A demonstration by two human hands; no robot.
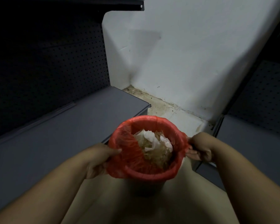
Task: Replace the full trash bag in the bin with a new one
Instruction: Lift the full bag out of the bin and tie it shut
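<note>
A round bin point(145, 186) stands on the floor below me, lined with a red trash bag point(132, 157) folded over its rim. Crumpled white paper and clear plastic waste point(153, 146) fill the bag. My left hand point(99, 159) pinches the bag's edge on the left side of the rim. At the right side my right hand point(199, 149) grips a bunched-up piece of the same bag. Most of the bin's dark body is hidden under the bag.
A grey shelf base point(71, 131) with a dark pegboard back point(47, 70) runs along the left. Another grey shelf unit point(255, 143) stands at the right. A white wall point(184, 62) is ahead, with dirty floor point(162, 105) at its foot.
</note>
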